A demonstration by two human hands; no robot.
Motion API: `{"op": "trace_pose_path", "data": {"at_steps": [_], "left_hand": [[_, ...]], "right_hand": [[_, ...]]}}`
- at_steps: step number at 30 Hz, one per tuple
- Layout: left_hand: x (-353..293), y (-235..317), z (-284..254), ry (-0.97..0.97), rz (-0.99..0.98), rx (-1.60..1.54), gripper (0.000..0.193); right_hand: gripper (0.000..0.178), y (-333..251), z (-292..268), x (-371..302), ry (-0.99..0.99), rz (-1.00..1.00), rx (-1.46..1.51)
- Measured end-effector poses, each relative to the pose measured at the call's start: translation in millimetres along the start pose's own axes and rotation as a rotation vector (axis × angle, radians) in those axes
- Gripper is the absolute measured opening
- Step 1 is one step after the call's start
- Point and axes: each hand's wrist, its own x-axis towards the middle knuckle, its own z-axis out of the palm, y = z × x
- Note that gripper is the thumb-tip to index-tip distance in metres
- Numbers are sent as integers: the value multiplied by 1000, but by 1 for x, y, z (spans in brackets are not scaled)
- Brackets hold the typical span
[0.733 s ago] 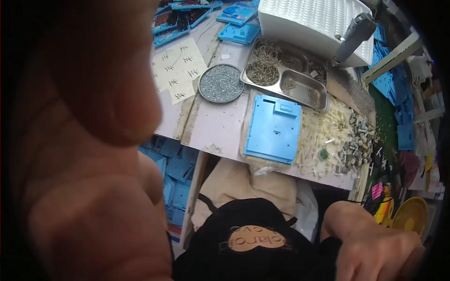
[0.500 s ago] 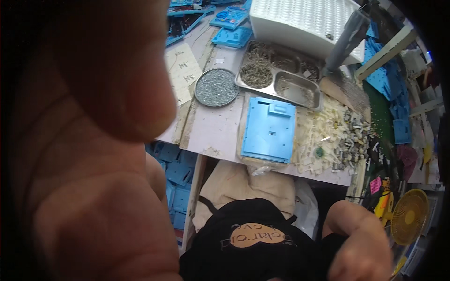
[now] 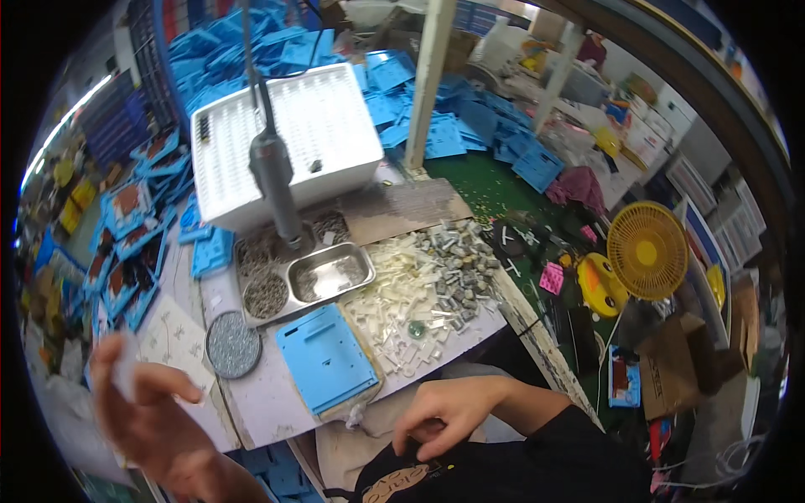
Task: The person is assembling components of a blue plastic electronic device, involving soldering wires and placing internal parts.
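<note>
My left hand (image 3: 163, 427) is raised at the lower left, blurred, with its fingers apart and nothing plainly in them. Loosely curled, my right hand (image 3: 449, 411) hangs over my lap at the table's front edge; a gap shows between finger and thumb, and I see nothing held. A flat blue plastic panel (image 3: 327, 360) lies on a wrapped pad between the hands. Left of it stands a round dish (image 3: 234, 345) of small metal pieces. Behind, a steel compartment tray (image 3: 365, 261) holds more small metal pieces. An electric screwdriver (image 3: 272, 172) hangs above the tray.
White plastic pieces (image 3: 394, 293) and grey small parts (image 3: 465, 277) are heaped on the right. A white foam box (image 3: 285, 134) stands behind, with blue panels (image 3: 251, 38) piled beyond. A white post (image 3: 429, 84) rises at the table's back. A yellow fan (image 3: 646, 250) stands at right.
My left hand has dropped away from close in front of the camera to the lower left. The view has turned, so the table shows more fully. My right hand now appears at the table's front edge.
</note>
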Motion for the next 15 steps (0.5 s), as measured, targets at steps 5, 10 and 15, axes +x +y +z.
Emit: {"op": "trace_pose_path", "data": {"at_steps": [5,10,15], "left_hand": [[-109,-49,45,-444,-510,-176,64],[-151,-60,94,-912,-232,356,65],[-165,-62,105,-1066,-236,460,77]], "right_hand": [[27,25,14,2,182,82,-190],[27,44,32,34,119,46,-247],[23,63,51,51,132,-65,-275]]}}
